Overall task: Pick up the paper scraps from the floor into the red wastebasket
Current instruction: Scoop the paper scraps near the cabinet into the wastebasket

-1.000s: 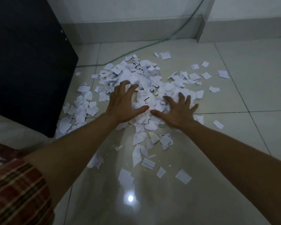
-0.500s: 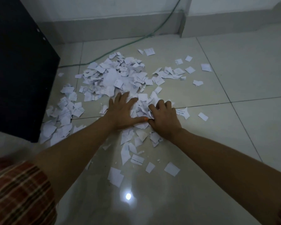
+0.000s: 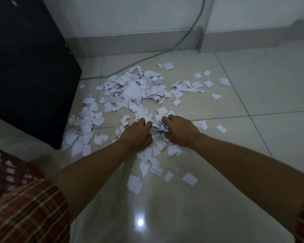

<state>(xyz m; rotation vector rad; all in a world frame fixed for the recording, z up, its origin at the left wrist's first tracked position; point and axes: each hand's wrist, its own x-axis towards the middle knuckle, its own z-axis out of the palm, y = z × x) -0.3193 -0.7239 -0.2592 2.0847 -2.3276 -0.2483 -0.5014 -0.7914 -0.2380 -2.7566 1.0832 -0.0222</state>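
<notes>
So over at 9 o'clock there's a big black cabinet [image 3: 25,67], with a red mesh wastebasket [image 3: 9,171] poking in at about 8. Paper scraps [image 3: 135,90] are all over the tiled floor [image 3: 253,102], mostly from center up to 12. Left hand [image 3: 137,135] and right hand [image 3: 180,130] sit knuckles-up dead center, fingers curled in, squeezing a crumpled bunch of scraps [image 3: 157,128] between them.
</notes>
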